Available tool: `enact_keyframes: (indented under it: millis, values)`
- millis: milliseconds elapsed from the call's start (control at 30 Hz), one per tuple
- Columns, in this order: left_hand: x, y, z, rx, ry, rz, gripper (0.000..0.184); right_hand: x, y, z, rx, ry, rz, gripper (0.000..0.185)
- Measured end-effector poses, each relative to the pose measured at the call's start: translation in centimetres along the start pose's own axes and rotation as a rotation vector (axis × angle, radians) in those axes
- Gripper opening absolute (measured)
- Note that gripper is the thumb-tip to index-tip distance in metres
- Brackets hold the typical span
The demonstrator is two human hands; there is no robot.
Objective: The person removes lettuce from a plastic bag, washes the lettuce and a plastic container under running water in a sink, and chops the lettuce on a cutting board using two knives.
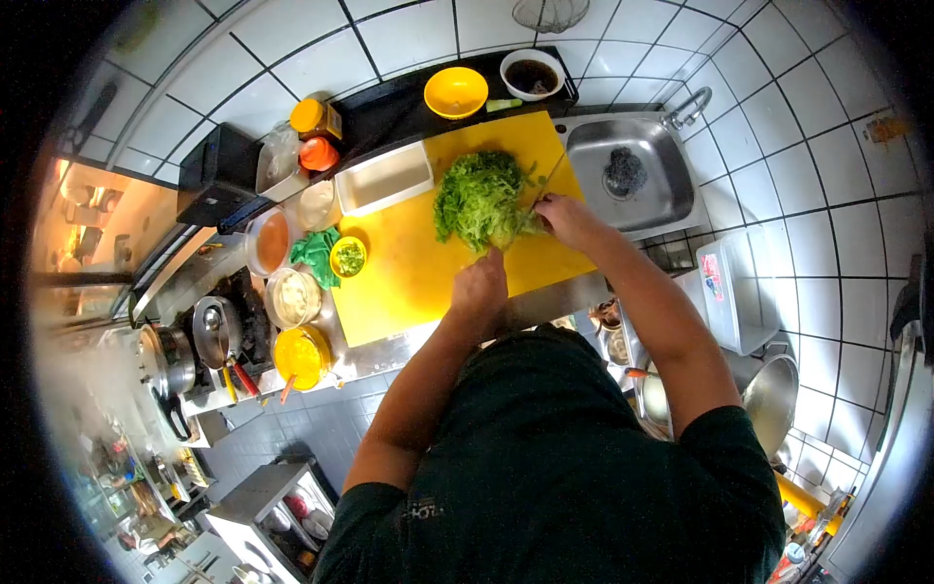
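Note:
A heap of shredded leafy greens (482, 200) lies on the yellow cutting board (389, 292). At the heap's near edge, my left hand (481, 284) is closed, its fingertips pressed on the pale stem end of the greens. To the right, my right hand (572, 222) is closed around the handle of a knife (553, 177). Its thin blade shows almost edge-on, pointing away from me beside the heap. Small leaf scraps lie between blade and heap. My fingers partly hide the knife handle.
A white tray (385, 180) sits on the board's far left. A small yellow cup of chopped greens (348, 258) and a green cloth (316, 257) are at left. Behind stand a yellow bowl (456, 92) and a white bowl of dark liquid (532, 75). The sink (671, 200) adjoins the board.

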State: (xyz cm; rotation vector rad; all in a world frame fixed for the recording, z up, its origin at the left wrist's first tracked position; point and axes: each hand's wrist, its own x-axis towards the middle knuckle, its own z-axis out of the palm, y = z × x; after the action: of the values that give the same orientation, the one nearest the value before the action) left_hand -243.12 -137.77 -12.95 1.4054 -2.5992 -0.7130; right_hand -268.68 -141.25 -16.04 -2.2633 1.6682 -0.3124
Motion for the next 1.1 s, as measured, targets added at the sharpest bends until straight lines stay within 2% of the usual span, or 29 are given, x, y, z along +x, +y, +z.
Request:
enact_keyframes:
  millis: [100, 200, 300, 367, 500, 600, 700, 800, 1000, 1100]
  values:
    - [0.6, -1.4, 1.7, 0.02, -0.094, -0.031, 0.021, 0.1, -1.7, -2.7, -0.022, -0.13, 0.058, 0.025]
    - [-0.2, 1.3, -1.4, 0.013, -0.062, -0.078, 0.015, -0.4, -1.2, -1.0, 0.076, -0.048, 0.112, 0.021]
    - [-0.1, 0.6, -0.1, -0.023, -0.127, -0.087, 0.016, -0.2, -1.6, -1.8, -0.006, -0.033, 0.037, 0.019]
    - [0.1, -0.1, 0.3, -0.039, -0.096, -0.08, 0.016, 0.1, -0.8, -0.9, 0.017, -0.022, 0.036, 0.02]
    - [-0.6, 1.7, -1.4, -0.028, -0.081, -0.115, 0.016, -0.4, -0.7, -0.2, 0.077, 0.019, 0.099, 0.022]
    - [0.0, 0.6, 0.6, -0.001, -0.144, -0.112, 0.016, -0.1, -1.1, -1.0, 0.014, 0.002, 0.082, 0.022]
    - [-0.6, 2.0, -1.3, -0.054, -0.043, -0.113, 0.016, -0.7, -0.9, -0.1, 0.074, 0.095, 0.084, 0.023]
    - [-0.2, 0.7, 1.4, -0.023, -0.115, -0.091, 0.016, -0.6, -0.9, -0.8, 0.046, -0.018, 0.109, 0.025]
    - [-0.3, 2.4, -0.9, -0.159, -0.091, -0.195, 0.018, -1.2, -1.5, -1.2, 0.168, 0.091, 0.162, 0.021]
    - [0.2, 1.3, 0.9, -0.108, -0.172, -0.2, 0.018, -0.5, -1.3, -2.0, 0.158, -0.041, 0.217, 0.02]
